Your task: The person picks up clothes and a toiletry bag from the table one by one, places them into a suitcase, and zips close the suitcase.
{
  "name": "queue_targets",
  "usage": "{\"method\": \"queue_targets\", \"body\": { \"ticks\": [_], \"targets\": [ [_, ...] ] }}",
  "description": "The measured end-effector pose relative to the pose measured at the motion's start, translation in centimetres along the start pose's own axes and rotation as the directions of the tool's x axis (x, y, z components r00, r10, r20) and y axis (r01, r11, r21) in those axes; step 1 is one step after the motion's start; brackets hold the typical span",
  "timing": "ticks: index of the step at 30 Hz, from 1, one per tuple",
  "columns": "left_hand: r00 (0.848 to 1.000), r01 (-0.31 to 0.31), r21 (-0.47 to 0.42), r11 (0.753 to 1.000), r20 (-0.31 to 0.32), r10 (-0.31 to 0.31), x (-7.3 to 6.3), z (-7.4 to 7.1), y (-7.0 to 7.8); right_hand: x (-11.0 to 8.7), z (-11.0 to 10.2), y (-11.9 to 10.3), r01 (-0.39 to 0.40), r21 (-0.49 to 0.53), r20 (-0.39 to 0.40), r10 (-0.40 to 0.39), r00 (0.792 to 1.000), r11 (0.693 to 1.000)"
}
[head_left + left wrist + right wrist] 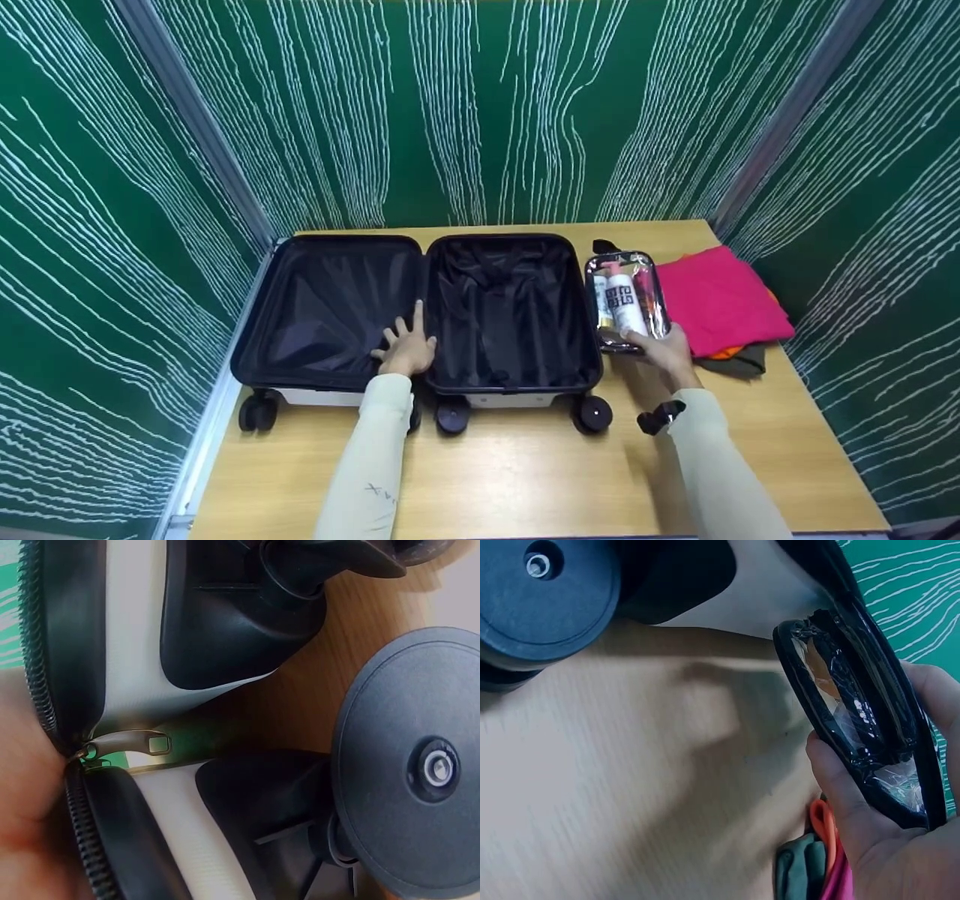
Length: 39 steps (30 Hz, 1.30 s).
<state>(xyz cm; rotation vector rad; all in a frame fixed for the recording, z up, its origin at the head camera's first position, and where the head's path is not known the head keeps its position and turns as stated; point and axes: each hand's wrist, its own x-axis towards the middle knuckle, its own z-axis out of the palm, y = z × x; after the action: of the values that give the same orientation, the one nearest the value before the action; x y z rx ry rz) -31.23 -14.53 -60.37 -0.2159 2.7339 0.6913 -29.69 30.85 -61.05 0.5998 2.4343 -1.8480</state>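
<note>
An open black-lined suitcase lies flat with its two halves side by side. My left hand rests with spread fingers on the middle edge between the halves. In the left wrist view a zipper pull hangs at the join, close to that hand. My right hand grips the near end of a clear toiletry bag with black trim, thumb on top. Through its clear face show a white pump bottle with a pink top and other bottles. The bag is held beside the right half of the suitcase.
Folded clothes, a pink one on top with orange and dark green below, lie on the wooden table at the right. Black suitcase wheels stick out toward the front. Green walls with white lines enclose the table.
</note>
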Motion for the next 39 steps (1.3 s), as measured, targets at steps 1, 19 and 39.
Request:
{"method": "queue_targets", "body": {
  "ticks": [1, 19, 39],
  "targets": [
    [1.000, -0.001, -0.002, 1.000, -0.001, 0.001, 0.1, 0.0, -0.1, 0.0, 0.0, -0.1, -0.003, 0.013, 0.005, 0.002, 1.000, 1.000],
    [1.000, -0.007, 0.019, 1.000, -0.005, 0.007, -0.1, -0.2, 0.1, -0.8, -0.9, -2.5, 0.001, 0.106, 0.037, -0.005, 0.999, 0.994],
    [1.000, -0.002, 0.014, 1.000, -0.017, 0.002, 0.2, 0.1, -0.1, -2.3, -1.0, -5.0, -0.030, 0.270, 0.074, 0.011, 0.997, 0.962]
  ]
}}
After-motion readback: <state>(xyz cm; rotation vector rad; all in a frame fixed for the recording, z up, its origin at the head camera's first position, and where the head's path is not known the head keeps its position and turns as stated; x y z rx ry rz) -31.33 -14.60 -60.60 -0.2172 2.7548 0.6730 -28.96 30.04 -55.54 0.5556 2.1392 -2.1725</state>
